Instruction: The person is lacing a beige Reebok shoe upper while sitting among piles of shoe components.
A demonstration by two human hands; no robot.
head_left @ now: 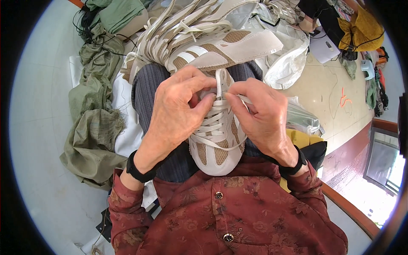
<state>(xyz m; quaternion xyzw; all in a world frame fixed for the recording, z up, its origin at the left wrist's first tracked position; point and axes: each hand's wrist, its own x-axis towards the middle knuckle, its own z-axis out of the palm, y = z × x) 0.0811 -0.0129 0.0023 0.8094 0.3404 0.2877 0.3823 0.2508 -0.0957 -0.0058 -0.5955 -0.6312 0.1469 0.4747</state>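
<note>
A pale beige shoe upper [219, 163] with tan mesh panels lies across my lap, its toe toward me. A cream shoelace [211, 122] criss-crosses up its front, and one length loops loosely over the toe. My left hand [174, 106] is closed, thumb and fingers gripping the upper's left edge beside the top eyelets. On the other side, my right hand [265, 114] pinches the shoelace near the top of the lacing. The fingertips of both hands nearly meet there and partly hide the eyelets and the lace end.
Just beyond my knees lies a pile of similar laced shoe uppers [212, 46]. Green cloth [95, 140] is heaped at the left. White plastic sheeting [289, 63] and a clear plastic bag [301, 117] lie to the right. An orange cord [345, 100] rests on the floor.
</note>
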